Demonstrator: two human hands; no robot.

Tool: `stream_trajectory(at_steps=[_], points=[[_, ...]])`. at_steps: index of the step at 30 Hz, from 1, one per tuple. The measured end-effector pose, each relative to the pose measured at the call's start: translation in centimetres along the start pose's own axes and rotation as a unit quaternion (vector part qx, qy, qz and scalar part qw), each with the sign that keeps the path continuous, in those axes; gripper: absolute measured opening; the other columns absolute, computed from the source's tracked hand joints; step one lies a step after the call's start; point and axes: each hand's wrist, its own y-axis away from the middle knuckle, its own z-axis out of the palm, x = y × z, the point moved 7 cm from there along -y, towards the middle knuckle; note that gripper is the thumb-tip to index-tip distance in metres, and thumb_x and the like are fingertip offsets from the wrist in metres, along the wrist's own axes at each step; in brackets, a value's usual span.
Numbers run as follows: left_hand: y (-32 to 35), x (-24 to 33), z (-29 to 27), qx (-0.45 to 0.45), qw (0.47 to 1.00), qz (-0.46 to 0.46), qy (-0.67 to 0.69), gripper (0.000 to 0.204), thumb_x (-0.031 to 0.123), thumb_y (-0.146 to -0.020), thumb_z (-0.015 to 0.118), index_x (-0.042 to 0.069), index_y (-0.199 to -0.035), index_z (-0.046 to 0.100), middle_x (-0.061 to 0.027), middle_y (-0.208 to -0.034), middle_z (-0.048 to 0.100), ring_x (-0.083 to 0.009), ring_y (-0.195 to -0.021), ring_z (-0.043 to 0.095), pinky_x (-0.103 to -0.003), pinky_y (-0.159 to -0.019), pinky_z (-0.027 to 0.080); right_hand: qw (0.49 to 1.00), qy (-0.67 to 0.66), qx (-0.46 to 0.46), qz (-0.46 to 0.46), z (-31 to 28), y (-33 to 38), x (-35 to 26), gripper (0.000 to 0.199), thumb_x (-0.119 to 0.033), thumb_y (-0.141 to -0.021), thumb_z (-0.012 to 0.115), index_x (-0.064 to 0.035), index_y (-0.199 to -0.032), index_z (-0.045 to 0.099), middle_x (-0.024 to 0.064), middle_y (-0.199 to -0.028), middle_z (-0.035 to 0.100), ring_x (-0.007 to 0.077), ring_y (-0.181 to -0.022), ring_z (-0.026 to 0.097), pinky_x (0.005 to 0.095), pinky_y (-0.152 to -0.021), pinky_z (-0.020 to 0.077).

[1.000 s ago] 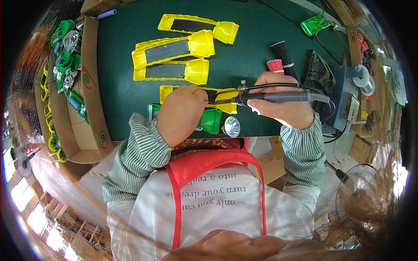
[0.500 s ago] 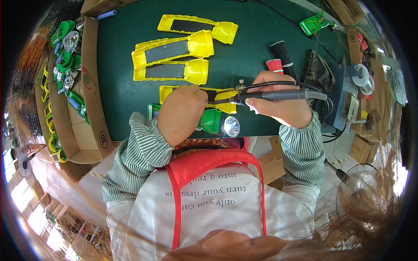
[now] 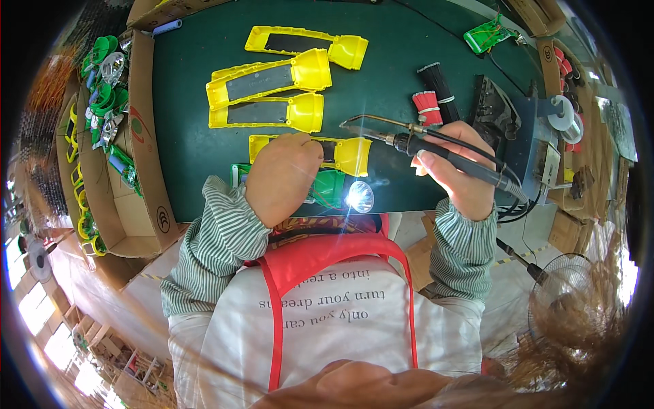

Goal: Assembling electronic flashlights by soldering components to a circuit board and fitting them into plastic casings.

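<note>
Soldering iron sits in the right hand, fingers wrapped tight around its handle. Its thin tip points left of that grip, near a yellow shell but apart from it. The left hand is over the shell, which pokes out on both sides. I can't tell if those hidden fingertips pinch anything. Just right of that hand, a green case lies beside a shiny lamp, which glows. Past the right hand lies a red bundle.
</note>
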Motion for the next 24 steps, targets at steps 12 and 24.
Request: stream_trajectory(at_steps=[12, 24], points=[[-0.1, -0.2, -0.1, 0.004, 1.0, -0.003, 0.021, 0.01, 0.011, -0.085, 0.061, 0.002, -0.088, 0.064, -0.0147, -0.087, 0.063, -0.0333, -0.086, 0.061, -0.042, -0.077, 0.05, 0.994, 0.029, 0.094, -0.045, 0.7, 1.9, 1.0, 0.019, -0.003, -0.079, 0.074, 0.0032, -0.094, 0.062, 0.0096, -0.079, 0.07, 0.012, -0.071, 0.068, 0.0228, -0.065, 0.0527], [-0.1, -0.4, -0.1, 0.002, 1.0, -0.009, 0.021, 0.014, 0.014, -0.086, 0.06, 0.001, -0.087, 0.065, -0.0146, -0.089, 0.065, -0.0323, -0.087, 0.062, -0.042, -0.078, 0.05, 0.996, -0.012, 0.087, -0.033, 1.4, 2.4, 0.3, 0.021, -0.002, -0.081, 0.072, 0.0038, -0.098, 0.061, 0.0111, -0.082, 0.071, 0.0134, -0.074, 0.068, 0.0241, -0.067, 0.0535]])
